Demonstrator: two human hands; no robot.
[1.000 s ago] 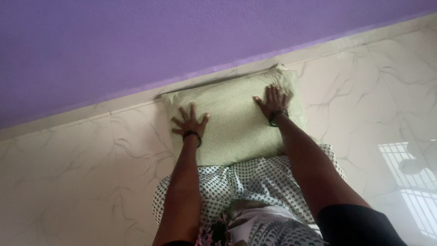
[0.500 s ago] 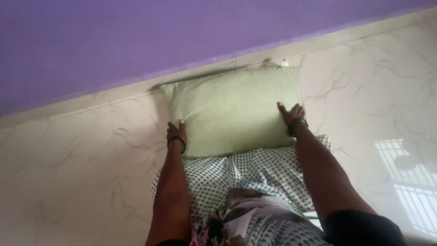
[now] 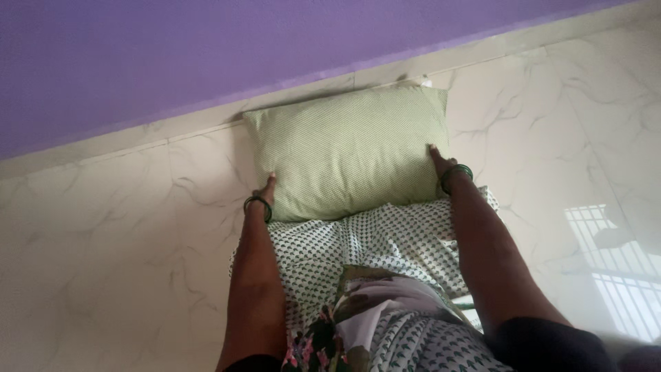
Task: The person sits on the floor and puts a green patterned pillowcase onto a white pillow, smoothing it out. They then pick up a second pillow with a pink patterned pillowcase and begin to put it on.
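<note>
While the green pillow [image 3: 351,153] lies on the tiled floor [image 3: 103,262] against the purple wall [image 3: 172,55], the left hand [image 3: 264,193] and right hand [image 3: 441,164] clasp its side edges; lifting needs an even grip.

One green dotted pillow [image 3: 351,148], two hands, left hand [image 3: 264,192], right hand [image 3: 441,164], two green bangles, one patterned white cloth [image 3: 385,248] near, one purple wall [image 3: 206,55] far

green dotted pillow [image 3: 351,151]: plump, rectangular, lying flat on pale marble floor, long top edge against the wall base, near edge overlapping patterned cloth.
</note>
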